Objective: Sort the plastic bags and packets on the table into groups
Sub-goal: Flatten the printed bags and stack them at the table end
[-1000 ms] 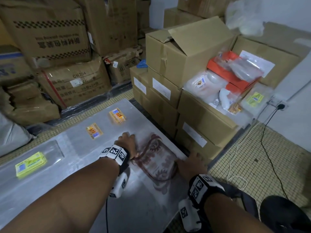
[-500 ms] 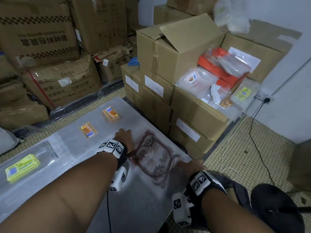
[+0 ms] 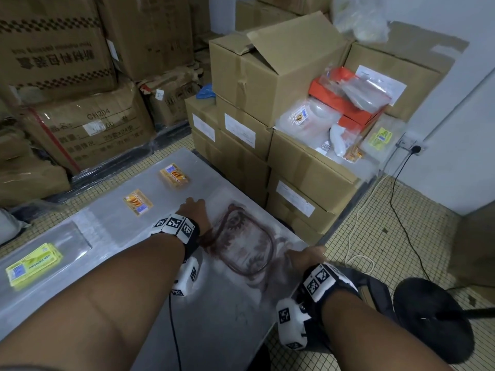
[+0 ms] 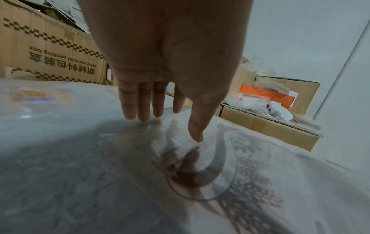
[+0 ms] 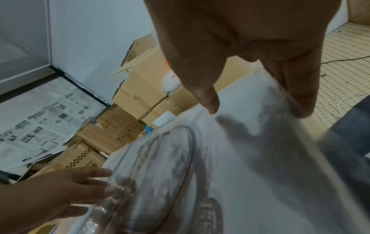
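A clear plastic bag printed with a red-brown pattern [image 3: 246, 245] lies flat at the right end of the table [image 3: 219, 322]. My left hand [image 3: 192, 210] rests on the bag's far left edge with straight fingers [image 4: 144, 109] and the thumb tip down on the plastic. My right hand [image 3: 305, 257] holds the bag's near right edge at the table's rim, thumb [image 5: 208, 101] over the plastic and fingers under it. Two orange-labelled packets [image 3: 175, 175] [image 3: 138, 202] and a yellow-labelled packet [image 3: 33, 263] lie further left.
Stacked cartons [image 3: 267, 76] stand tight against the table's right side, with a heap of bags and an orange box [image 3: 345, 108] on top. More cartons [image 3: 61, 62] line the back. A black round stool [image 3: 434, 319] and a cable [image 3: 401, 210] are on the tiled floor.
Both hands stay on the printed bag. The left hand has slid a little further along its left edge, and the right hand's corner now sits at the table's rim.
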The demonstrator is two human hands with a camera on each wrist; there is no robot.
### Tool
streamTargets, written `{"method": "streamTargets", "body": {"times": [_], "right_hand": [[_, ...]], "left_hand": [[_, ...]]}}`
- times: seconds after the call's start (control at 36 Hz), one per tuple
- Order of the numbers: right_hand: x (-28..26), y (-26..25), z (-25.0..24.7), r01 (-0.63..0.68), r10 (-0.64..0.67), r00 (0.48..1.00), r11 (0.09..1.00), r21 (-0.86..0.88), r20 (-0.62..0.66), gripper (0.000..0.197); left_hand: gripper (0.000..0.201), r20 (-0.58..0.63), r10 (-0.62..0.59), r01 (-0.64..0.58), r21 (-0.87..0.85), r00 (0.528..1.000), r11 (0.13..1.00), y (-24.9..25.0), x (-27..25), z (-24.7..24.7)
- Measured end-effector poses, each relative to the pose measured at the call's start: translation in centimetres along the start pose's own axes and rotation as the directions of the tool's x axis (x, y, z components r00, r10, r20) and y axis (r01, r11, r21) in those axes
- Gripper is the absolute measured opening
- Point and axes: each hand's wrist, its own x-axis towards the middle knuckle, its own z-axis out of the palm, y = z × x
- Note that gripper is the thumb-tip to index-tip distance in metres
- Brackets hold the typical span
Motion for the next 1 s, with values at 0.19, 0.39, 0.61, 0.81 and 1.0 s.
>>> {"method": "streamTargets", "body": {"times": [0.19, 0.39, 0.61, 0.81, 1.0], "right_hand": [[-0.1, 0.8, -0.8, -0.003, 0.003, 1.000, 1.000, 0.010, 0.001, 0.078], [0.1, 1.4, -1.0, 0.002, -0.002, 1.000, 1.000, 0.003, 0.030, 0.077], [0.4, 2.2, -1.0, -0.014, 0.014, 1.000, 1.000, 0.009, 0.011, 0.071], [0.9, 2.1, -1.1, -0.016, 0.018, 0.999, 0.999, 0.046, -0.038, 0.058], [0.7, 1.6, -1.6, -0.015, 0.014, 0.999, 1.000, -0.007, -0.052, 0.051]], "left_hand": [[0.061, 0.016, 0.015, -0.014, -0.013, 1.000, 1.000, 0.0, -0.2, 0.1], [0.052, -0.040, 0.049, -0.048, 0.040, 0.998, 0.998, -0.1, 0.0, 0.4], [0.057, -0.063, 0.080, -0.081, -0.016, 0.995, 0.997, -0.3, 0.3, 0.4], [0.065, -0.069, 0.114, -0.120, -0.095, 0.991, 0.988, -0.4, 0.5, 0.5], [0.067, -0.077, 0.119, -0.124, -0.067, 0.990, 0.990, -0.1, 0.4, 0.2]]}}
